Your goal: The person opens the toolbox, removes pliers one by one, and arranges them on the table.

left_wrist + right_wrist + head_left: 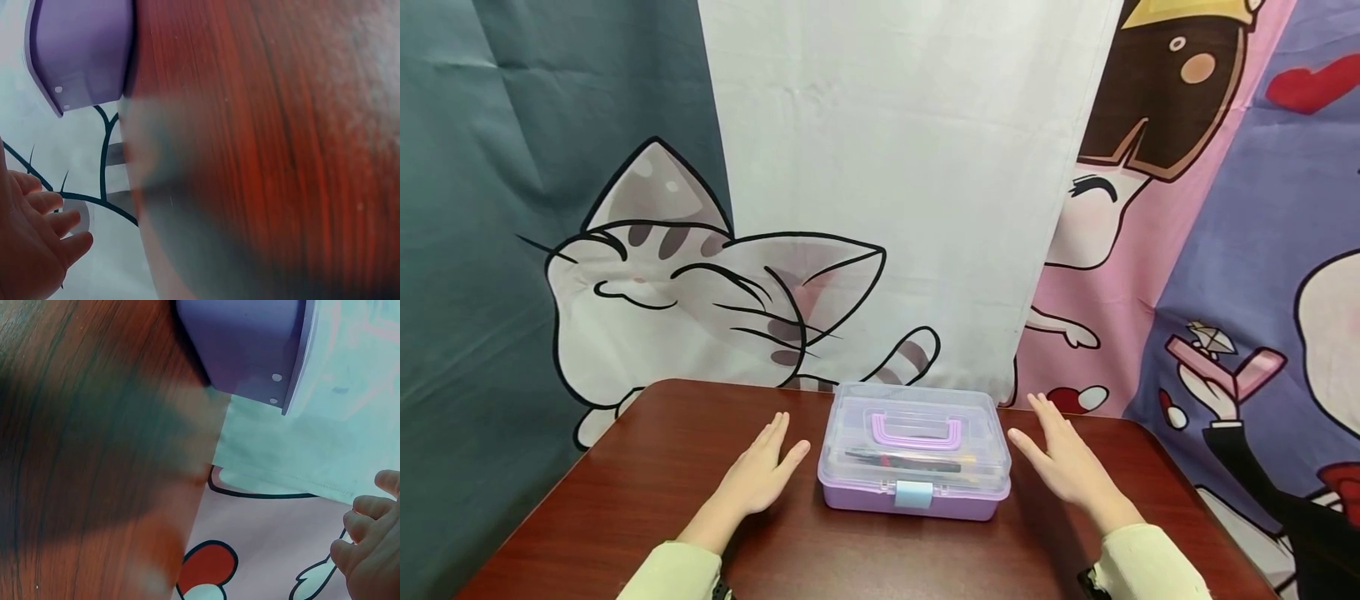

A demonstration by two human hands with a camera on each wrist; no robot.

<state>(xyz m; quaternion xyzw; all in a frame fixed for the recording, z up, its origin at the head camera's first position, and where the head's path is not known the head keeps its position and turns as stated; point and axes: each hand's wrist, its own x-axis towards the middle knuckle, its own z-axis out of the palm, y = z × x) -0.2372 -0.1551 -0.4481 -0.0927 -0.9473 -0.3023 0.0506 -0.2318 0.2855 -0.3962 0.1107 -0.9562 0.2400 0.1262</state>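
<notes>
A plastic storage box (917, 500) sits on the table between my two hands, with a purple base, a clear lid, a purple carry handle (916, 433) and a pale blue latch (913, 495) at the front. The lid is down, and several pens or pencils (910, 461) show through it. My left hand (760, 471) is held to the left of the box, fingers straight and thumb apart, holding nothing. On the other side my right hand (1063, 462) is likewise spread and bare, its thumb close to the lid's right edge. Both wrist views show the purple side of the box (84, 50) (244, 344).
The dark red-brown wooden table (760, 558) has rounded far corners. Right behind it hangs a printed cloth backdrop (895, 167) with a cartoon cat (625, 325) and other cartoon figures. Light green sleeves (673, 573) cover my forearms.
</notes>
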